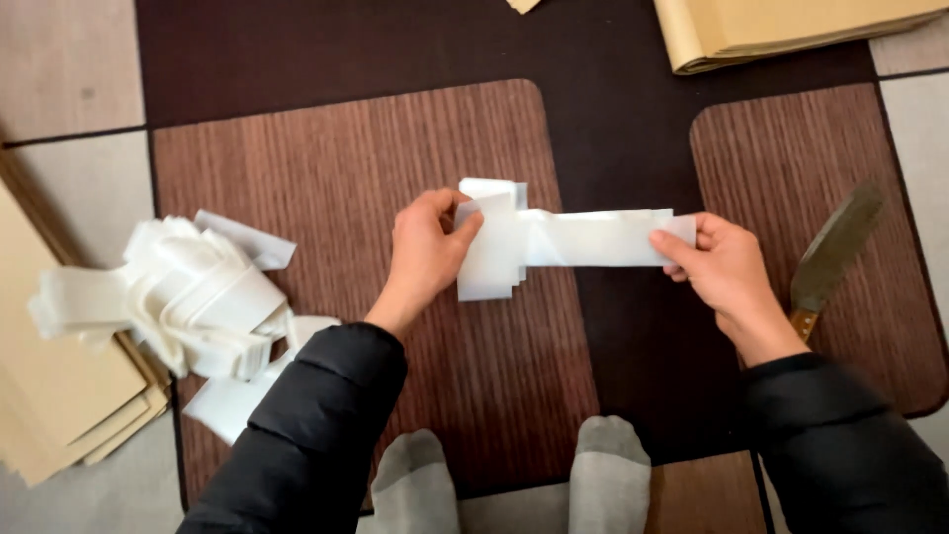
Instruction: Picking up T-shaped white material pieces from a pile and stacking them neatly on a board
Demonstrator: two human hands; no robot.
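Left hand (425,259) and right hand (727,272) pinch the white paper strip (568,240) ends; knife (828,259) at 3 o'clock, paper pile (188,297) at 9.

you hold the paper strip (583,240) between your left hand (425,259) and right hand (727,272), above the mat (346,168) on the floor (69,69). the strip pile (188,297) lies left, the knife (828,259) right, sheet stack (781,30) behind.

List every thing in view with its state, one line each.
left hand: pinching the folded end of the white paper strip
right hand: pinching the strip's other end
white paper strip: stretched between both hands, partly folded
pile of white strips: loose heap
knife: lying flat, untouched
tan paper stack: flat
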